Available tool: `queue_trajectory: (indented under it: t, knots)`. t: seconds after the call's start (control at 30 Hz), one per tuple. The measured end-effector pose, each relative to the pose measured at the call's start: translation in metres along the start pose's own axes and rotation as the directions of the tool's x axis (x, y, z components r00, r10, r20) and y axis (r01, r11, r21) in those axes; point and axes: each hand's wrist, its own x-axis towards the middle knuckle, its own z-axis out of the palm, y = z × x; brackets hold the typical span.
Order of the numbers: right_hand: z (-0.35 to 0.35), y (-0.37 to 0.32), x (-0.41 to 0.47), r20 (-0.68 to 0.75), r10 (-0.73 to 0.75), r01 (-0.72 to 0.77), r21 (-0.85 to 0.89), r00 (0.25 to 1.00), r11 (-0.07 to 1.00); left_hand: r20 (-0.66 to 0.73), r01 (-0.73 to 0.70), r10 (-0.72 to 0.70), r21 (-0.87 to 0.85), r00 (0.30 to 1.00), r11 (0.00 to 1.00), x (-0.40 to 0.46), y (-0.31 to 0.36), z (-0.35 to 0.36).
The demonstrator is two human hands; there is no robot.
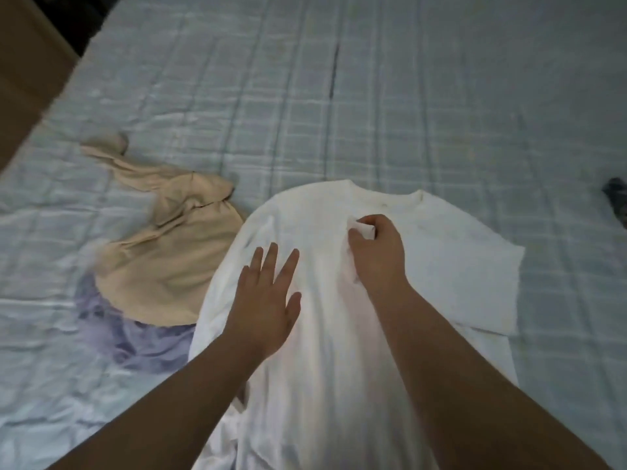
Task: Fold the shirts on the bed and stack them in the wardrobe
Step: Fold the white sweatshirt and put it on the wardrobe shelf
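A white T-shirt [441, 266] lies spread on the bed, collar away from me, its right sleeve laid out flat. My left hand [268, 300] rests flat on the shirt's left side with its fingers straight and spread. Just below the collar, my right hand [376, 252] pinches a small fold of the white fabric. A crumpled beige shirt [163, 259] lies to the left of the white one. Under the beige shirt's near edge sits a lilac shirt [135, 340], bunched up.
The bed [373, 96] is covered with a pale blue checked sheet. A dark crumpled item [615, 198] lies at the right edge. Brown furniture [23, 79] stands beside the bed at the upper left.
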Motion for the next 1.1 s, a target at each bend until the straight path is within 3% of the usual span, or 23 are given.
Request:
queue_trajectory:
  t: [0.23, 0.3, 0.43, 0.5, 0.57, 0.63, 0.73, 0.77, 0.9, 1.0, 1.03, 1.1]
  knots:
    - [0.117, 0.015, 0.004, 0.219, 0.172, -0.159, -0.074, 0.96, 0.984, -0.071, 0.046, -0.058, -0.161, 0.996, 0.986, -0.045, -0.083, 0.015]
    - [0.135, 0.03, 0.001, 0.287, 0.149, -0.11, -0.146, 0.946, 0.983, -0.059, 0.068, -0.082, -0.215, 0.995, 0.974, -0.058, -0.097, 0.02]
    - [0.137, 0.032, -0.026, 0.287, 0.142, -0.075, -0.232, 0.947, 0.97, -0.061, 0.119, -0.144, -0.305, 0.988, 0.945, -0.084, -0.119, 0.026]
    - [0.136, 0.027, -0.048, 0.276, 0.026, 0.06, -0.298, 0.961, 0.953, -0.117, 0.126, -0.174, -0.333, 0.978, 0.934, -0.098, -0.124, 0.025]
    - [0.137, 0.024, -0.077, 0.269, -0.188, 0.276, -0.34, 0.944, 0.899, -0.156, 0.189, -0.27, -0.401, 0.95, 0.896, -0.116, -0.126, 0.024]
    - [0.142, 0.03, -0.108, 0.36, -0.314, 0.437, -0.342, 0.878, 0.832, -0.101, 0.288, -0.406, -0.551, 0.909, 0.783, -0.138, -0.127, 0.029]
    - [0.146, 0.045, -0.143, 0.538, -0.37, 0.606, -0.366, 0.757, 0.706, 0.211, 0.52, -0.537, -0.673, 0.817, 0.526, -0.165, -0.126, 0.042]
    - [0.147, 0.049, -0.151, 0.584, -0.375, 0.65, -0.38, 0.72, 0.658, 0.296, 0.573, -0.528, -0.65, 0.796, 0.5, -0.17, -0.124, 0.045]
    - [0.154, 0.058, -0.168, 0.716, -0.379, 0.778, -0.364, 0.586, 0.513, 0.57, 0.657, -0.367, -0.465, 0.735, 0.593, -0.18, -0.127, 0.044]
    - [0.158, 0.055, -0.175, 0.778, -0.391, 0.849, -0.329, 0.492, 0.413, 0.613, 0.587, -0.261, -0.421, 0.746, 0.691, -0.19, -0.137, 0.037]
    - [0.161, 0.054, -0.177, 0.792, -0.403, 0.872, -0.314, 0.458, 0.375, 0.581, 0.572, -0.253, -0.467, 0.773, 0.675, -0.194, -0.141, 0.031]
    - [0.166, 0.048, -0.182, 0.802, -0.46, 0.914, -0.25, 0.38, 0.318, 0.537, 0.585, -0.267, -0.6, 0.8, 0.546, -0.199, -0.155, 0.016]
